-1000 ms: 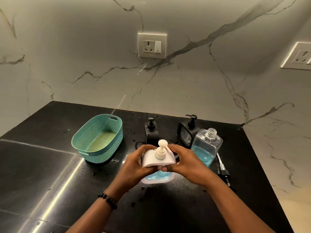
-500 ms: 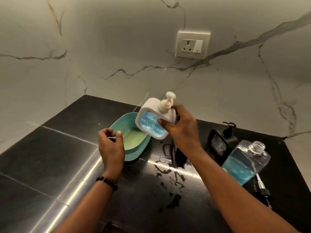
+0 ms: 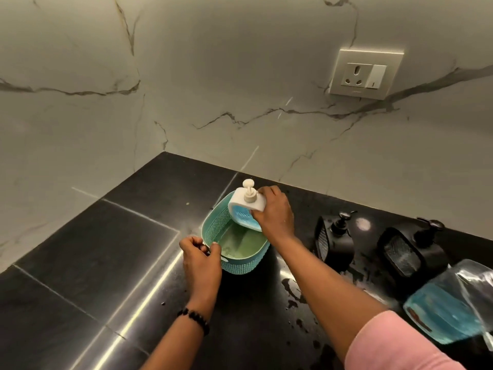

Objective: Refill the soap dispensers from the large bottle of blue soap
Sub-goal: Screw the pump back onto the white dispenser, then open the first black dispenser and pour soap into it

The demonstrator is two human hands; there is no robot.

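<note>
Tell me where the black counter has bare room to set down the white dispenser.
Free: the black stone counter left of the teal perforated basket, out to the marble wall; also the strip in front of it. Crowded: right of the basket, two black pump dispensers, the clear bottle of blue soap and wet spills.
</note>
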